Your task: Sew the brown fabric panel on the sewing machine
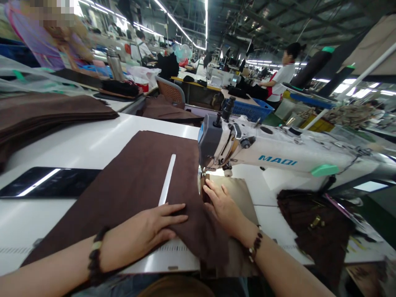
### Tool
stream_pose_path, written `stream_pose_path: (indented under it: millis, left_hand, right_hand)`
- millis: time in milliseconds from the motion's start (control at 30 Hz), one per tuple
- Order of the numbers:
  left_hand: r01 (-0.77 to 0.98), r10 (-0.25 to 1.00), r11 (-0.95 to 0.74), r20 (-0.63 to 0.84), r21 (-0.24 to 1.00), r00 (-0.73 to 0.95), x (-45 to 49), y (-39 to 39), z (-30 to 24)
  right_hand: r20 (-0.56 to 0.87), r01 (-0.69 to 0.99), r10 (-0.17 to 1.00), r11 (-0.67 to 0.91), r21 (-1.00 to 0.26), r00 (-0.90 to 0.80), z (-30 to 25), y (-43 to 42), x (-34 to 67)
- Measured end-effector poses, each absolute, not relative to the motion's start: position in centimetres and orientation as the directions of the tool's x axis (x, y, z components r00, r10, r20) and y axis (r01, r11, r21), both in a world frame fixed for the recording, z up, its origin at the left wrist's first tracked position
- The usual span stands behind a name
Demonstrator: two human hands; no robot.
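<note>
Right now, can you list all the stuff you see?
Table: one, white, front
Sewing machine: one close, mostly white, right
Big cloth: one, brown, middle
Pale stripe: one, white, on big cloth
Flat cloth: one, beige, right of centre
Cloth pile: one, brown, left
Dark cloth: count unclear, brown, far right
Shiny panel: one, black, left
Flask: one, silver, back left
Basket: one, blue, behind machine
People: several, white and purple tops, background
Bracelets: two, dark, on wrists
Left hand: one, bare, on big cloth
Right hand: one, bare, near machine
</note>
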State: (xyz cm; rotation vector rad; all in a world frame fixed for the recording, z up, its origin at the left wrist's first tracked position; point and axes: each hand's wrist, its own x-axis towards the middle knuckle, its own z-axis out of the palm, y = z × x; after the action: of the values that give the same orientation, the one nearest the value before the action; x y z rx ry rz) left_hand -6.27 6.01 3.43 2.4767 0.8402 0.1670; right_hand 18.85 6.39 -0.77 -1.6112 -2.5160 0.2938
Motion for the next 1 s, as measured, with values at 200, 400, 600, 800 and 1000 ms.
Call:
stream_pose_path:
  millis: [200, 400, 600, 800, 1000]
  left_hand:
    - [0.520, 0.551, -0.712, -0.083, 0.471, 0.830, -3.7, 7.6, 4.9]
    - [0.556, 0.549, -0.681, -0.170, 0.477, 0.819, -3.3, 8.0, 5.2]
    - [0.552, 0.526, -0.669, -0.208, 0.497, 0.825, -3.5, 8.2, 5.8]
    - [0.528, 0.518, -0.649, -0.191, 0.548, 0.834, -2.9, 8.9, 6.0]
    - [0.469, 0.557, -0.539, -0.122, 0.700, 0.821, -3.1, 6.9, 8.8]
  right_hand:
    - [-0.186, 0.900, 0.885, 0.398, -0.176, -0.427, -0.6, 7.4, 18.9]
    - [-0.094, 0.899, 0.896, 0.423, -0.115, -0.434, -1.7, 7.4, 19.1]
    - [0.012, 0.903, 0.903, 0.429, -0.035, -0.429, -2.4, 7.1, 19.1]
    - [-0.040, 0.898, 0.897, 0.440, -0.023, -0.440, -3.3, 7.7, 19.5]
    - [0.066, 0.907, 0.909, 0.415, -0.070, -0.411, -4.6, 8.0, 19.9]
